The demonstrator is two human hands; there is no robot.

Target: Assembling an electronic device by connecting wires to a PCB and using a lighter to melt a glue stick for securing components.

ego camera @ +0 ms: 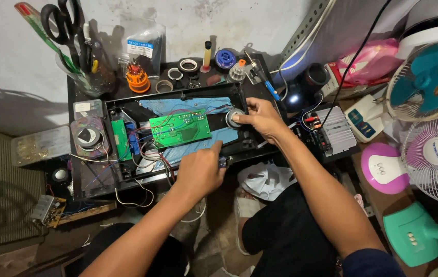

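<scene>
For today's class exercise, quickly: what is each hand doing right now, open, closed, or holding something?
Left hand: closed, fingers curled on the near edge of the black case.
Right hand: fingers closed on a small round silver part.

Both hands work an opened black casing [101, 179] (green circuit board [180, 128] inside): right hand [260, 119] on a round silver part [233, 118], left hand [198, 172] at its near edge.

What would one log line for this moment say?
left hand: grips near edge of open black case | right hand: fingers on round silver part | green circuit board: lying inside case
</scene>
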